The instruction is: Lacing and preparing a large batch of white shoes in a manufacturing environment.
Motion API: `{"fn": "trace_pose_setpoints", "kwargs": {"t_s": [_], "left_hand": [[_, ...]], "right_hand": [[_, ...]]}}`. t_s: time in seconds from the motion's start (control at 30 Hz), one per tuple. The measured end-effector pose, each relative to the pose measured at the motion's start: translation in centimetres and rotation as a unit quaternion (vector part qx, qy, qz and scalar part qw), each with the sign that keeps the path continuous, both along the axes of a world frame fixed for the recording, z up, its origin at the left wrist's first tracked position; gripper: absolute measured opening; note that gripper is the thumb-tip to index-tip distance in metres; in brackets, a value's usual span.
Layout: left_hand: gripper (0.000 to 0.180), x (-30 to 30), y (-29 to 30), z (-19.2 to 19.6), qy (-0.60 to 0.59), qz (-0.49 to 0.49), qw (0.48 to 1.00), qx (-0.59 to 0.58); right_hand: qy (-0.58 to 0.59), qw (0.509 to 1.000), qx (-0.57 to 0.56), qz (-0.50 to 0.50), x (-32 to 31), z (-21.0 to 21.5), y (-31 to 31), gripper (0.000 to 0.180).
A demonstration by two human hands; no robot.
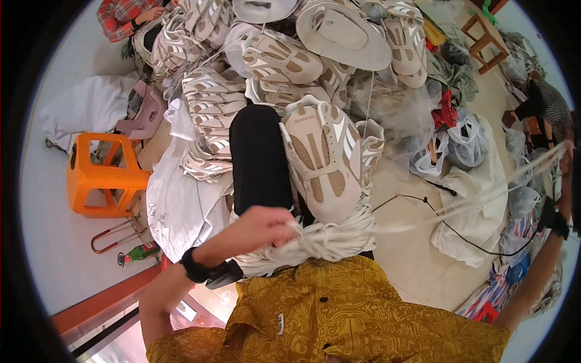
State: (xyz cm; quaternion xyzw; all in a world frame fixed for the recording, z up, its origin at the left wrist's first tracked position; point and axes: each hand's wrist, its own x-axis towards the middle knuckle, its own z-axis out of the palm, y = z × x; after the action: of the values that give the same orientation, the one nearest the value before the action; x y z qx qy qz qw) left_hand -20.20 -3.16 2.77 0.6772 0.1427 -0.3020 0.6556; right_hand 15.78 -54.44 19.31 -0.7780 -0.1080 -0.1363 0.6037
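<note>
My left hand (263, 225) is closed around a thick bundle of white laces (330, 237) lying across my lap. A beige and white shoe upper (324, 160) rests on my black-trousered knee (260, 157), just above the bundle. My right hand (567, 158) is stretched far out to the right at the picture's rim, holding a few white lace strands (484, 202) pulled taut from the bundle. Both wrists carry a black band. The right hand's fingers are mostly cut off by the rim.
A large heap of beige shoe uppers (284, 57) fills the floor ahead. An orange plastic stool (100, 175) and a green bottle (140, 252) are at left, another person's plaid sleeve (121, 15) is top left, and bags and cloth (466, 145) with a wooden stool (484, 36) are at right.
</note>
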Motion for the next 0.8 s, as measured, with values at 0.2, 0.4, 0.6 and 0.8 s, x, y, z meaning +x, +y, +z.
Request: {"fn": "trace_pose_setpoints", "kwargs": {"t_s": [0.2,0.4,0.6,0.8], "left_hand": [[0.013,1.3,0.7,2.1,-0.142,0.024,0.985,0.099],[0.015,3.5,0.5,2.4,-0.194,0.014,0.959,0.208],[0.012,3.4,0.8,1.8,-0.122,0.055,0.978,0.162],[0.029,3.4,0.4,0.6,-0.144,0.124,0.962,0.195]], "right_hand": [[0.156,0.881,-0.431,0.117,-1.6,-14.7,8.4,0.024],[-0.191,0.822,-0.375,0.383,-15.5,-17.0,24.6,0.031],[-0.117,0.771,-0.282,0.559,-21.9,-19.8,33.4,0.016],[-0.347,0.771,-0.349,0.404,-16.4,-14.6,28.8,0.006]]}}
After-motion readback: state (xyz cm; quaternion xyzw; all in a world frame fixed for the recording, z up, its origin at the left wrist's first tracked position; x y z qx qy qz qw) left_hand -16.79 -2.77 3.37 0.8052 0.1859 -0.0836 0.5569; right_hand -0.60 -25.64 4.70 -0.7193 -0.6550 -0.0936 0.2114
